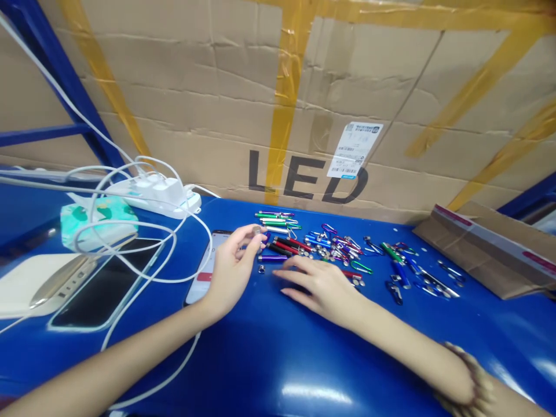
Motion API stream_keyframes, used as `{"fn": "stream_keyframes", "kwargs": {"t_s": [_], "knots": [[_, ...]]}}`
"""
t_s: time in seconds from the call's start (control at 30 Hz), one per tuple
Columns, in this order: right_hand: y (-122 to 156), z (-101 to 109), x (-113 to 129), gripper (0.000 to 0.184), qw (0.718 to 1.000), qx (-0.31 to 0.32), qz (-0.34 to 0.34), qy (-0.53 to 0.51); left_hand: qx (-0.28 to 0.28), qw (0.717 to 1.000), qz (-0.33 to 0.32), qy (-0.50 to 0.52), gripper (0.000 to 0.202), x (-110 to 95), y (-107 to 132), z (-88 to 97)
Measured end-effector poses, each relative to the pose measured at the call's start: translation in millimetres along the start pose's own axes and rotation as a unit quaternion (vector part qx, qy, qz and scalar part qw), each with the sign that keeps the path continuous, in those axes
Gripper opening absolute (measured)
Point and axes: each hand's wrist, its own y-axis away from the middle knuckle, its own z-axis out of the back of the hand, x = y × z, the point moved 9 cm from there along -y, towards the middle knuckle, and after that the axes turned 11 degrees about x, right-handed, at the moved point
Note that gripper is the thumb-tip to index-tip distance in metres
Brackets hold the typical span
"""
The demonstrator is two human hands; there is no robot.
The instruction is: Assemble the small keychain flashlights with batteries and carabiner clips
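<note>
My left hand (232, 267) is raised just above the blue table (269, 359), thumb and fingers pinched on a small silver part (257, 230). My right hand (319, 284) lies flat on the table with fingers stretched toward a purple tube (273, 258). Behind them lies a scatter of small coloured metal flashlight tubes (286, 243), carabiner clips (360, 267) and keychain parts (417, 275). A phone with a lit screen (205, 269) lies under my left hand.
A white power strip (154, 193) with looping white cables (174, 255) sits at the left, beside a patterned pouch (98, 215), a dark tablet (104, 284) and a white device (30, 284). A large "LED" cardboard box (304, 116) walls the back; a folded carton (490, 246) lies right.
</note>
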Motion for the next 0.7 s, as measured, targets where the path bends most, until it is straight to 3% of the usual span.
{"fn": "stream_keyframes", "kwargs": {"t_s": [0.1,0.27,0.5,0.7], "knots": [[-23.4,-10.9,9.3,0.034,1.000,0.001,0.012,0.010,0.021,1.000,-0.005,-0.009,0.020,-0.7,2.8,-6.0],[-40.0,-18.5,7.4,0.020,0.999,-0.025,0.016,-0.026,0.042,0.998,-0.026,-0.032,0.013,-7.5,8.3,-11.2],[-15.8,-8.3,-6.3,0.017,0.992,-0.075,-0.003,-0.103,0.106,0.992,-0.038,-0.049,0.010,-12.7,15.5,-25.3],[12.3,14.9,-25.7,0.015,0.965,-0.171,-0.058,-0.190,0.160,0.984,-0.019,-0.074,0.009,-8.3,17.9,-39.9]]}}
